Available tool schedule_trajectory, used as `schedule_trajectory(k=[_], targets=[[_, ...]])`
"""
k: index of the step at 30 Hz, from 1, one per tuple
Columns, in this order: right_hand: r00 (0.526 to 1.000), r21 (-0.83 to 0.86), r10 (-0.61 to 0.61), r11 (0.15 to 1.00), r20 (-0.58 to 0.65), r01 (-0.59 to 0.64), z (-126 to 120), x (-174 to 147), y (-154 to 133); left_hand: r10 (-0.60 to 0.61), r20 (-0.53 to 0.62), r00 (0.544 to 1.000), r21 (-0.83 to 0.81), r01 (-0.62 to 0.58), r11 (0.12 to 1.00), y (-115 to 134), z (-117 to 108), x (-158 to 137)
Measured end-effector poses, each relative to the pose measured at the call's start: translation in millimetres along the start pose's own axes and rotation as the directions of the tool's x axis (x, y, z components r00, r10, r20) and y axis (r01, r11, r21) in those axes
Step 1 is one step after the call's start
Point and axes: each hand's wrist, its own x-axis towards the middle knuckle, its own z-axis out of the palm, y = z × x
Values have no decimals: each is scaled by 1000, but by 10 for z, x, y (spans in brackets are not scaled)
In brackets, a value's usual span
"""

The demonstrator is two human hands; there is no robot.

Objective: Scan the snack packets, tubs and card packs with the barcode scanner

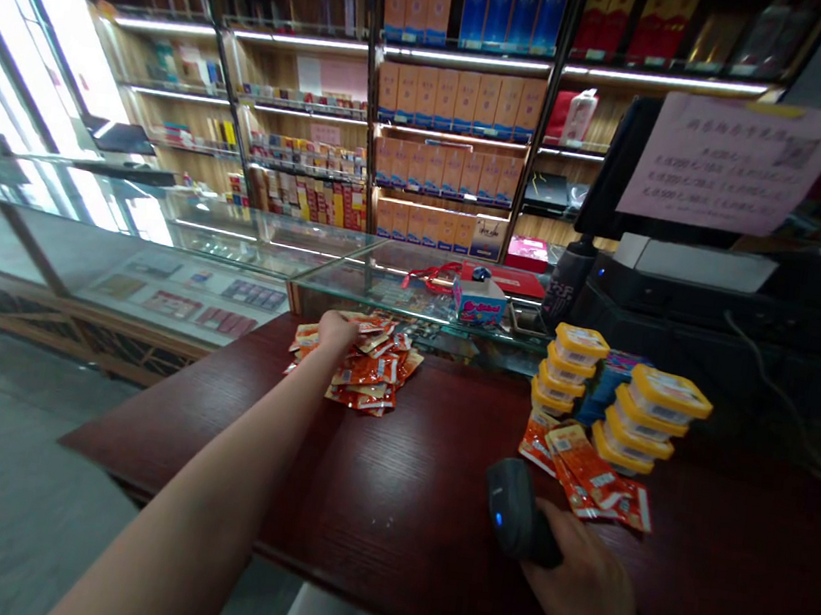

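My left hand (338, 330) reaches to the far left of the counter, onto a heap of orange and cream snack packets (372, 371). Its fingers are curled at the top of the heap and closed on a packet there, with the fingertips partly hidden. In my right hand (582, 579) is a black handheld barcode scanner (514, 508) with a small blue light, held low over the counter. Just beyond the scanner lie a few more orange snack packets (589, 472), overlapping one another.
Yellow-lidded plastic tubs stand in a left stack (567, 368) and a right stack (649, 420), with blue packs (608, 384) between them. A monitor (618, 163) rises behind. A glass display case (354, 275) borders the dark red wooden counter (424, 491), holding a small blue box (479, 303).
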Motion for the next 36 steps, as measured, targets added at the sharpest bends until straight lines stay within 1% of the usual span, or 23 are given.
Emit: schedule_trajectory(k=[2,4,7,10,13,17,19,21,25,27,29,31,33,35,36], targets=[[1000,15,27,1000,11,-27,-10,4,-21,85,44,995,168,-91,982,-16,-40,-7],[999,22,41,999,15,-41,-9,3,-25,184,100,978,299,-206,932,-21,-73,-36],[999,11,45,999,-2,-45,10,-4,-6,314,135,940,350,-342,872,-15,-91,-123],[999,12,24,1000,-22,-23,24,-13,17,410,129,903,350,-428,833,4,-76,-240],[999,23,12,1000,-31,-11,13,-19,12,474,140,869,314,-493,811,39,-39,-368],[998,17,59,998,-16,-59,-26,-4,-44,546,152,824,265,-566,780,121,55,-590],[997,11,75,997,-5,-75,-46,14,-74,586,176,791,227,-612,757,168,135,-739],[997,13,79,997,6,-79,-72,31,-92,628,220,746,169,-664,729,206,242,-915],[991,-9,122,993,49,-122,-169,33,-72,708,322,629,5,-749,663,229,503,-1324],[986,-30,155,988,56,-153,-229,11,-21,731,366,575,-73,-766,639,227,638,-1533],[986,-52,160,986,41,-158,-271,-23,59,734,412,540,-137,-759,636,236,768,-1729],[990,-74,141,987,12,-140,-281,-65,150,724,451,521,-187,-738,648,266,894,-1906],[992,-97,125,987,-12,-126,-261,-109,229,715,473,515,-230,-711,664,317,1015,-2063],[993,-123,118,985,-28,-121,-228,-146,277,704,486,518,-250,-689,680,381,1128,-2202],[993,-135,116,984,-32,-119,-213,-160,288,690,494,529,-240,-680,693,415,1180,-2264]])
